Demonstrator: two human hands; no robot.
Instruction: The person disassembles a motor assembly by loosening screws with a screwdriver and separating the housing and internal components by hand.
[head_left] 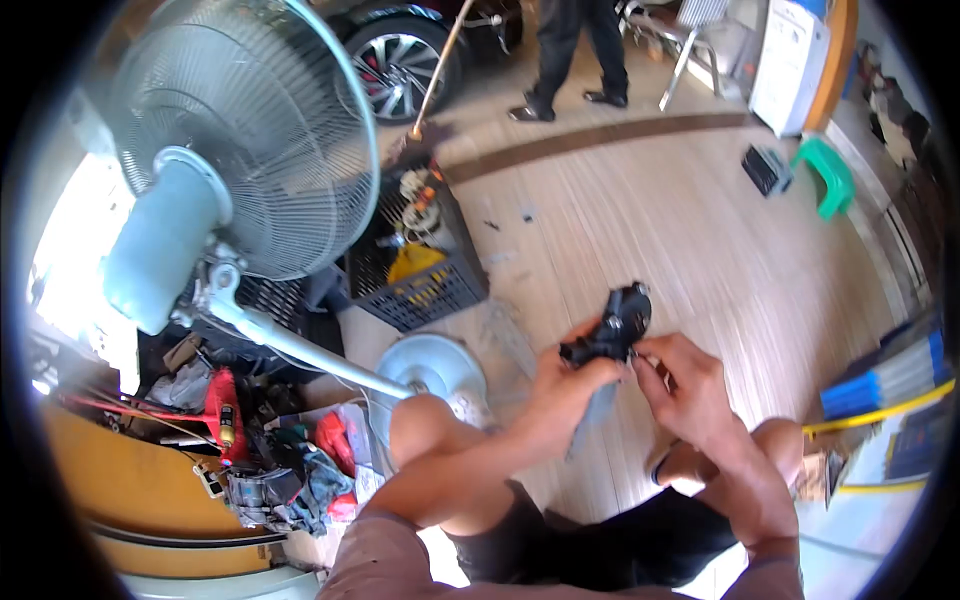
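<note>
My left hand (570,378) is closed around a black mechanical part (622,322) with a rounded end, held up in front of my knees. Below that hand hangs a grey, flat, blurred piece (596,412); I cannot tell whether it is joined to the black part. Thumb and fingers of my right hand (688,382) are pinched together at the lower right side of the black part. What they grip, if anything, is too small to make out.
A pale blue standing fan (175,230) leans in from the left, its round base (425,362) near my knee. Beyond it is a black crate (435,295) of parts. Tools and cloths crowd the lower left. A person's legs (575,50), a green stool (828,178) and a car wheel (395,70) are farther off.
</note>
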